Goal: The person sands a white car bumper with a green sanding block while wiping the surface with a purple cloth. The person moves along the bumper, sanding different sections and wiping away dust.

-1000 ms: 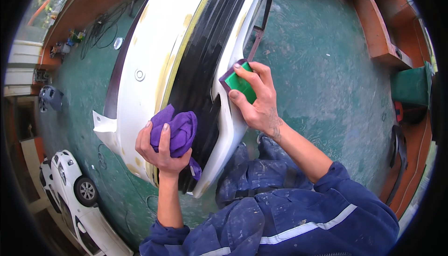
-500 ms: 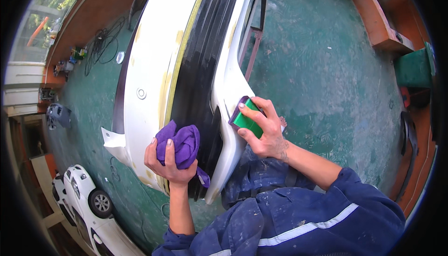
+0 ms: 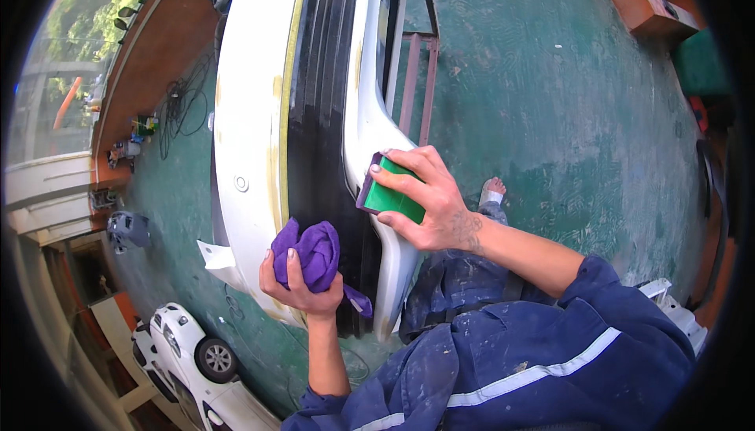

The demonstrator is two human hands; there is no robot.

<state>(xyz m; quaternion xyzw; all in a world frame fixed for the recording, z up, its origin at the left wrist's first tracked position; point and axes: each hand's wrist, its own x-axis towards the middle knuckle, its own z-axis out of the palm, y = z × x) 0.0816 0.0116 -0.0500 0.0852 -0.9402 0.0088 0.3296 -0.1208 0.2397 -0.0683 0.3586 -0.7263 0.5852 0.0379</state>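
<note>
A long white car bumper (image 3: 244, 116) with a black middle band lies on a stand in front of me. My right hand (image 3: 429, 199) grips a green sanding block (image 3: 389, 193) with a purple pad and presses it against the bumper's white right edge. My left hand (image 3: 303, 285) holds a bunched purple cloth (image 3: 314, 252) against the near end of the bumper, over the black band.
The floor (image 3: 550, 101) is green painted concrete. A red metal stand (image 3: 417, 77) shows under the bumper. A white car (image 3: 185, 348) stands at the lower left. Cables and small items lie by the brown wall (image 3: 169, 53) at the upper left. Orange benches line the right.
The view has shifted and the bumper now fills more of the frame. My right hand with the block has slid along the bumper's right edge. The left hand keeps the cloth near the same end.
</note>
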